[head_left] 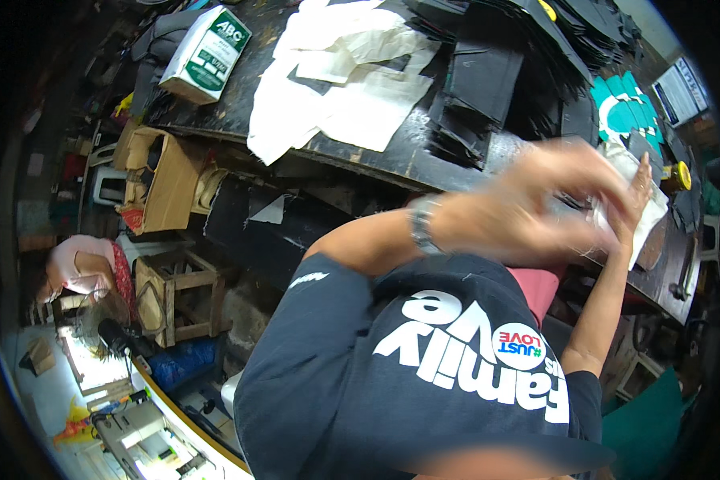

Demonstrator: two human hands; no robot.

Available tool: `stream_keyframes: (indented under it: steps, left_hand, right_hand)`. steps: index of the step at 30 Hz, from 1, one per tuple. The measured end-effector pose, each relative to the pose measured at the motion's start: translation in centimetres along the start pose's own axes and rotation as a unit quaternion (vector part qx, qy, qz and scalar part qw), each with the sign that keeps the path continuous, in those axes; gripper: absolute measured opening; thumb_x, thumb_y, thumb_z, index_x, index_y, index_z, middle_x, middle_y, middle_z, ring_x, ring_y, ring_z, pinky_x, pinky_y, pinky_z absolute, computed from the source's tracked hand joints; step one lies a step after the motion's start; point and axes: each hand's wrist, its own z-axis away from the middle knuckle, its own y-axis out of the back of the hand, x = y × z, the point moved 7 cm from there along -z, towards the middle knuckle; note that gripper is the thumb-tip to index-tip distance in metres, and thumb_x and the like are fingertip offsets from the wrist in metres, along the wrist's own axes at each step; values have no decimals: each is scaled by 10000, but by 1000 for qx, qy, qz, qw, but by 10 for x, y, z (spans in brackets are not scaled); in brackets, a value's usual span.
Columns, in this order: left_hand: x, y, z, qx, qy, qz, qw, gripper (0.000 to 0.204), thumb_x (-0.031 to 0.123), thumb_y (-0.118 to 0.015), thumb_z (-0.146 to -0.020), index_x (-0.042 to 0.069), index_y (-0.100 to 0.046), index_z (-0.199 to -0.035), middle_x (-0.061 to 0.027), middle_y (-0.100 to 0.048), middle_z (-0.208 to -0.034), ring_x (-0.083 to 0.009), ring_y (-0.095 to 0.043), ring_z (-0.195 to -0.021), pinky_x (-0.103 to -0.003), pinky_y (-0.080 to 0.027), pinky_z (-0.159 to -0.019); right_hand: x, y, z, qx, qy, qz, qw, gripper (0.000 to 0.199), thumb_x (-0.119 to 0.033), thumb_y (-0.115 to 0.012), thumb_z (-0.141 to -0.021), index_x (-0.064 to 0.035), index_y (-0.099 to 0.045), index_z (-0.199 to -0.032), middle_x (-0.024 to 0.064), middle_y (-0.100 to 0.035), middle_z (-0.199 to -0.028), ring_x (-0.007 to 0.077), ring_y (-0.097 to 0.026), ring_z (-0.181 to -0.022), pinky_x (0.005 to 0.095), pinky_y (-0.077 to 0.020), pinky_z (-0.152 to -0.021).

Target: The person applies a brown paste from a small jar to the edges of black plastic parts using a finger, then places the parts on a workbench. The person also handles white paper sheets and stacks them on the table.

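Observation:
My left hand (548, 196), with a metal-banded watch (422, 224) on its wrist, is raised over the near edge of the workbench. It is smeared by motion, so I cannot tell how its fingers are set or whether they hold anything. Beyond it, my right hand (635, 200) lies with fingers stretched out on a white cloth (652, 220) near the bench's right end. Under that cloth sits a brown board-like piece (653, 246), partly covered. A small yellow-lidded jar (678, 177) stands just right of my right hand.
Stacks of black cut sheets (480, 80) crowd the workbench (360, 164). Teal cut pieces (628, 112) lie at the far right. White cloth pieces (368, 104) and a green-and-white carton (208, 56) are further left. A wooden stool (180, 296) and another person (88, 264) are at left.

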Motion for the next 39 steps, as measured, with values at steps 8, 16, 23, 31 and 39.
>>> stream_keyframes:
  steps: [8,16,23,31,39]
  left_hand:
    - [-49,190,118,157,168,-573,787,187,153,-769,-839,47,-716,-983,-118,-664,-971,-302,-641,-932,-383,-524,-840]
    - [-82,217,138,131,278,-568,763,231,219,-778,-828,61,-670,-956,-94,-634,-983,-307,-623,-950,-423,-499,-835]
    - [-86,209,137,117,210,-653,719,191,216,-738,-858,79,-656,-963,-101,-621,-966,-326,-634,-900,-441,-512,-788]
    - [-63,252,143,420,214,-31,882,147,177,-651,-974,52,-673,-1048,16,-663,-845,-55,-598,-718,-206,-479,-633]
    - [-7,116,86,213,130,-140,958,73,85,-677,-885,63,-661,-953,-52,-638,-1122,-136,-591,-1014,-280,-462,-877]
  right_hand:
    - [-8,5,-4,-13,-34,7,999,876,-434,-674,-938,-170,-194,-1621,175,-313,-1617,362,-272,-1504,573,-157,-1205]
    - [-21,20,-5,34,10,23,999,885,-431,-697,-916,-136,-231,-1608,161,-322,-1609,328,-260,-1510,574,-157,-1200]
    - [-17,17,-5,30,1,-1,1000,895,-397,-726,-899,-104,-250,-1598,169,-377,-1569,335,-320,-1472,495,-210,-1198]
    - [-30,64,-7,152,-32,-133,979,676,-180,-698,-952,-84,-358,-1529,165,-564,-1382,280,-538,-1285,435,-429,-1060]
    - [-180,39,9,-164,-186,-778,577,991,-321,-686,-958,-246,55,-1612,262,-574,-1325,366,-657,-1126,452,-576,-884]
